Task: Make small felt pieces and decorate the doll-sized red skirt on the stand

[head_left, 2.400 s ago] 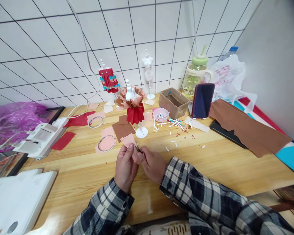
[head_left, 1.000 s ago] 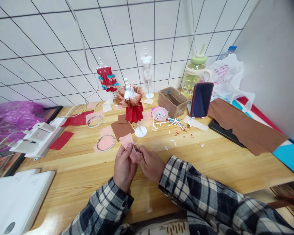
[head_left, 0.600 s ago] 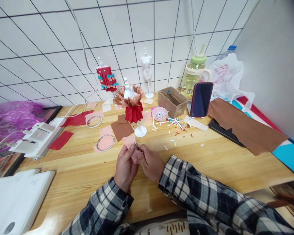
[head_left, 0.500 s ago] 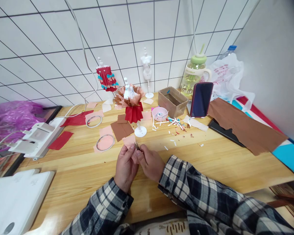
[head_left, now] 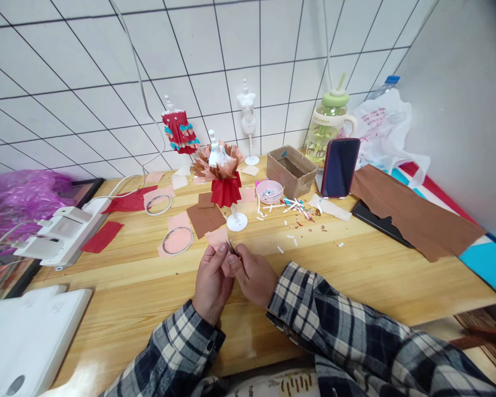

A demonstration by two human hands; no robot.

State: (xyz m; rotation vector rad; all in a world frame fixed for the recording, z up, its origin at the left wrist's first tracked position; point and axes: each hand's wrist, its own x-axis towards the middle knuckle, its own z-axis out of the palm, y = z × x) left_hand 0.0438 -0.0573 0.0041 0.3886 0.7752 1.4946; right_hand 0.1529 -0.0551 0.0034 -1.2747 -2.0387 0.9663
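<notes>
My left hand (head_left: 213,278) pinches a piece of pink crepe paper (head_left: 217,236) between thumb and fingers, with one end of the paper sticking up past the fingertips. Closed around small scissors (head_left: 230,246), my right hand (head_left: 254,273) meets the left one at the paper. Only the scissors' pointed metal blades show; the handles are hidden in the fist. Just beyond the hands stands a small white dress form (head_left: 237,221) wearing a red pleated paper skirt (head_left: 226,191) under a brown and pink paper ruffle (head_left: 202,165).
Two metal rings (head_left: 177,241) lie on pink paper at left, beside brown paper squares (head_left: 205,220). Paper scraps (head_left: 297,208) surround a pink bowl (head_left: 269,192). Behind are a cardboard box (head_left: 291,171), a phone (head_left: 340,168) and a bottle (head_left: 328,127). A power strip (head_left: 68,234) is at left.
The scissor blades and my right fingers have shifted very slightly at the pink paper. Everything else stays in place.
</notes>
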